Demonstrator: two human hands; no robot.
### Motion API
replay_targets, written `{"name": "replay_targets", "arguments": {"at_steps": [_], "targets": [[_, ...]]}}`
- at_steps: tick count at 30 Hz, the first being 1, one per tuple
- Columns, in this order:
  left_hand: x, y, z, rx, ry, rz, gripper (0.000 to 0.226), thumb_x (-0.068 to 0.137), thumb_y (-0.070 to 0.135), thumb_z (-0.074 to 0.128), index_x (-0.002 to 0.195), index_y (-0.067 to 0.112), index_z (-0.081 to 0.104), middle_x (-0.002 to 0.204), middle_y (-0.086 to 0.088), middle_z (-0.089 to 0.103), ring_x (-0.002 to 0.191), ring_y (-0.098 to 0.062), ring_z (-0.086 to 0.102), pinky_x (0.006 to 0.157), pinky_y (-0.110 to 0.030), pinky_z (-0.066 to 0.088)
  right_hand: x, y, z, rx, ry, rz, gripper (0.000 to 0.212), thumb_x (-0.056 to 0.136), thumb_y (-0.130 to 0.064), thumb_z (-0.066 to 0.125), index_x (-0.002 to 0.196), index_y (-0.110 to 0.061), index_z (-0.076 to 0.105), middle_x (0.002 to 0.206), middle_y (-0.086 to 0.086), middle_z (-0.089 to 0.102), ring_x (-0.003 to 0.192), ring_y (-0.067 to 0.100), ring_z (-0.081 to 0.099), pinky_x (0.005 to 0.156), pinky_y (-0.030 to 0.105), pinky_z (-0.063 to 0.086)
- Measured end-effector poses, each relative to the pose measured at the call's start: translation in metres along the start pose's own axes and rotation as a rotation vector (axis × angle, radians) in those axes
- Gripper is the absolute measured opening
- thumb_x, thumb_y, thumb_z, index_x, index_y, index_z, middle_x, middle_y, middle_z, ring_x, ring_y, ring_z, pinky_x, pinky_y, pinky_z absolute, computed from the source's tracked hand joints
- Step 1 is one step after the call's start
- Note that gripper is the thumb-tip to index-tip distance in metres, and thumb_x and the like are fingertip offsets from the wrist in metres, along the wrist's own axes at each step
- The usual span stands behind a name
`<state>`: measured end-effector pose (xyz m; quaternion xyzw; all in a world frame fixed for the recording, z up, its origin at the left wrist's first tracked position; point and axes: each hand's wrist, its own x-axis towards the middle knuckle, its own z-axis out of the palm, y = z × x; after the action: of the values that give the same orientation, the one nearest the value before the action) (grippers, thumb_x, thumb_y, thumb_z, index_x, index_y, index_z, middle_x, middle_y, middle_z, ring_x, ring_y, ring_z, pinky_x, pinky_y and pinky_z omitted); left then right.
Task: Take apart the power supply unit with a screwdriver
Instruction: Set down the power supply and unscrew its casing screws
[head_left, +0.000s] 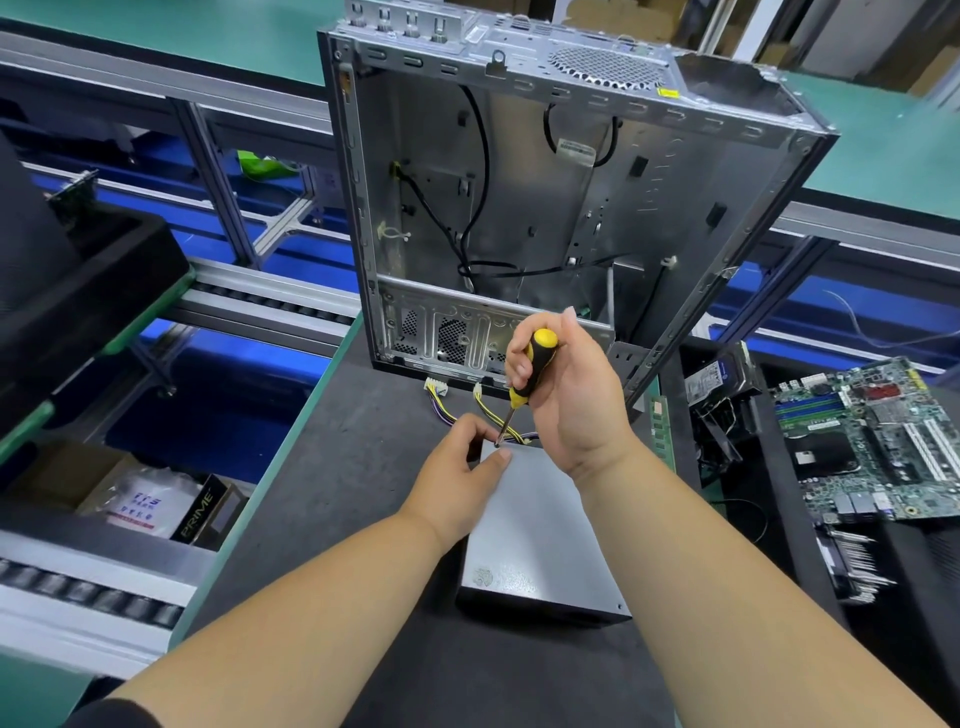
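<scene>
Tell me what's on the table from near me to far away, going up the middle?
Power supply → left hand holding its corner → screwdriver in right hand → wires → empty computer case.

Open dark mat (332, 467) at 9 o'clock of the power supply unit (540, 525); free passage there. 12 o'clock blocked: empty computer case (545, 208) stands upright, yellow-and-purple cables (488, 410) between. 3 o'clock crowded: RAM stick (660, 426), hard drive (722, 384), motherboard (872, 441).
</scene>
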<state>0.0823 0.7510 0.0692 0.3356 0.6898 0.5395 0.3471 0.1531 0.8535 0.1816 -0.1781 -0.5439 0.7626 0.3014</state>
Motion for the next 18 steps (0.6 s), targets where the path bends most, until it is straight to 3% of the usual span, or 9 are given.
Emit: {"name": "replay_targets", "arguments": {"at_steps": [5, 12, 16, 18], "targets": [[0.0004, -0.0006, 0.0003, -0.022, -0.004, 0.008, 0.01, 0.092, 0.033, 0.061, 0.09, 0.036, 0.052, 0.083, -0.011, 0.049, 0.07, -0.018, 0.046, 0.064, -0.036, 0.044, -0.0016, -0.0017, 0.0015, -0.085, -0.019, 0.0, 0.01, 0.096, -0.023, 0.045, 0.089, -0.015, 0.045, 0.07, 0.001, 0.048, 0.066, 0.015, 0.042, 0.067, 0.029, 0.034], [0.0005, 0.0004, -0.0004, -0.001, -0.013, 0.002, 0.012, 0.096, 0.033, 0.06, 0.089, 0.037, 0.051, 0.089, -0.019, 0.056, 0.07, -0.015, 0.051, 0.061, -0.032, 0.045, -0.0011, -0.0073, -0.0038, -0.13, 0.055, 0.029, 0.017, 0.092, -0.025, 0.051, 0.081, -0.018, 0.061, 0.079, -0.001, 0.063, 0.077, 0.021, 0.06, 0.07, 0.031, 0.049], [0.0, 0.0, -0.0001, -0.009, -0.013, 0.0, 0.011, 0.096, 0.033, 0.059, 0.089, 0.037, 0.051, 0.093, -0.02, 0.057, 0.071, -0.014, 0.052, 0.06, -0.031, 0.046, 0.0001, -0.0056, -0.0028, -0.065, 0.057, 0.002, 0.029, 0.099, -0.02, 0.04, 0.083, -0.011, 0.063, 0.07, 0.003, 0.055, 0.068, 0.018, 0.052, 0.078, 0.038, 0.046], [0.0005, -0.0011, -0.0001, -0.001, -0.005, 0.006, 0.011, 0.095, 0.033, 0.059, 0.089, 0.037, 0.052, 0.087, -0.016, 0.055, 0.071, -0.013, 0.051, 0.061, -0.029, 0.045, 0.0006, -0.0025, -0.0018, 0.003, 0.078, 0.0, 0.036, 0.103, -0.018, 0.033, 0.081, -0.01, 0.06, 0.065, 0.002, 0.048, 0.063, 0.016, 0.044, 0.075, 0.034, 0.04]]}}
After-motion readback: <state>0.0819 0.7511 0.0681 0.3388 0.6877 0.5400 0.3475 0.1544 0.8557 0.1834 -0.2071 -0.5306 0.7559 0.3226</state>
